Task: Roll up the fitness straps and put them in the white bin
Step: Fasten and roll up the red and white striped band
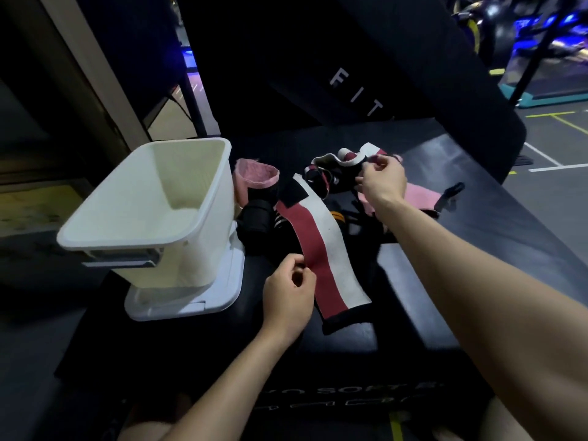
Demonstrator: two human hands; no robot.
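red and white strap lies flat right of the white bin on the worktop. left hand pinches its edge, right hand pinches its far end.

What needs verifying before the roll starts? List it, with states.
1. Left hand has a grip on the red and white strap: ok, pinching its edge.
2. Right hand holds the far end: ok, though which strap it belongs to cannot be told.
3. Strap lies flat: ok near the left hand, tangled farther off.
4. White bin upright, open: ok.
5. Bin has room: ok, nothing seen inside.
6. Pink strap rolled: cannot tell.
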